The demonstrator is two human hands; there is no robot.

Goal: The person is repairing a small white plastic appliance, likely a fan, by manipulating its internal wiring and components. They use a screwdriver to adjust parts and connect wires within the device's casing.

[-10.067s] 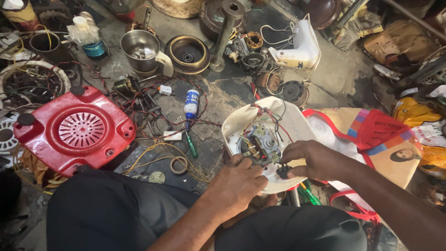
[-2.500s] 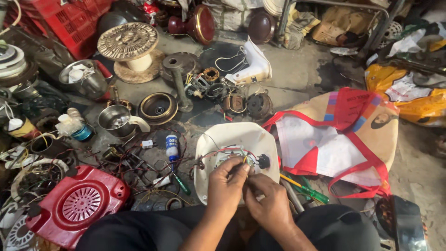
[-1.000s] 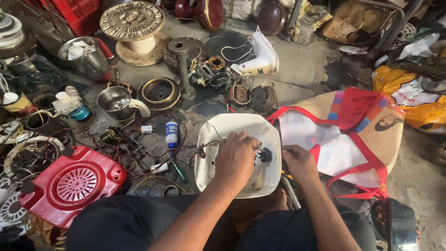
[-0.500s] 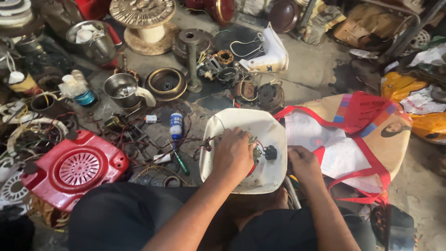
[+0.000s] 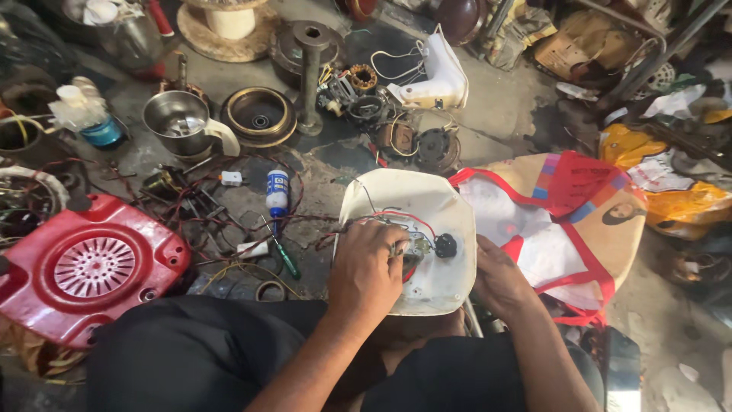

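A white plastic appliance housing (image 5: 427, 206) lies open side up on my lap, with red and black wires (image 5: 404, 220), a small metal part (image 5: 418, 248) and a black knob (image 5: 445, 246) inside. My left hand (image 5: 366, 271) rests in the housing, its fingers curled over the wires beside the metal part. My right hand (image 5: 496, 278) grips the housing's right edge from outside, thumb against the rim.
A red round-grilled cover (image 5: 91, 267) lies at the left. Ahead are a steel jar (image 5: 179, 122), a blue-and-white bottle (image 5: 277, 191), a green screwdriver (image 5: 287, 261), tangled wires, motor parts and a white appliance body (image 5: 438, 76). A printed bag with red straps (image 5: 564, 221) lies at the right.
My right hand has left the wires at the middle and taken the housing's right edge. My left hand stays on the wiring. The housing now sits flatter.
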